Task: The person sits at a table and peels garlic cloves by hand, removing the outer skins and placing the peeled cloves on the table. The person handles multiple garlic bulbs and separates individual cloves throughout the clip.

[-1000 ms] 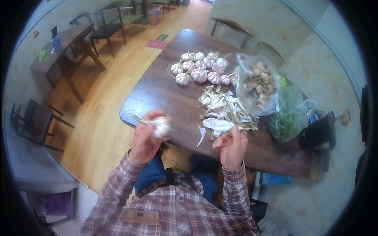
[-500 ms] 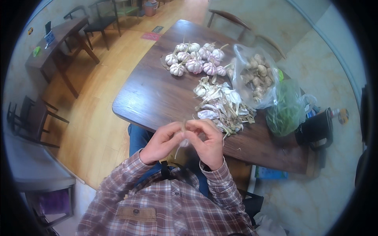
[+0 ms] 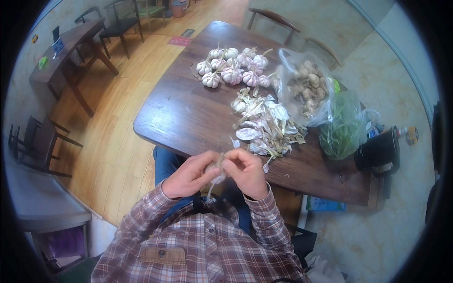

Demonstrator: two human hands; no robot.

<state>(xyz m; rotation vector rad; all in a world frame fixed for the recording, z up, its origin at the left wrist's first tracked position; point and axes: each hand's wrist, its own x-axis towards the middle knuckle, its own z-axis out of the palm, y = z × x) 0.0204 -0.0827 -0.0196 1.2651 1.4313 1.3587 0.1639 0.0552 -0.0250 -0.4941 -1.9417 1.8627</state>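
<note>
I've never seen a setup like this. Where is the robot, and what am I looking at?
There is no robot here: a person works barehanded. The camera sits on their head and looks down, and its wide lens bends straight edges. Picture left is the person's left.

On the brown table lie whitish-purple garlic bulbs, a heap of papery skins, a clear bag of tan, roundish pieces, a greenish bag and a black jug.

The left hand and right hand meet around what looks like a garlic bulb, partly hidden by fingers.
</note>
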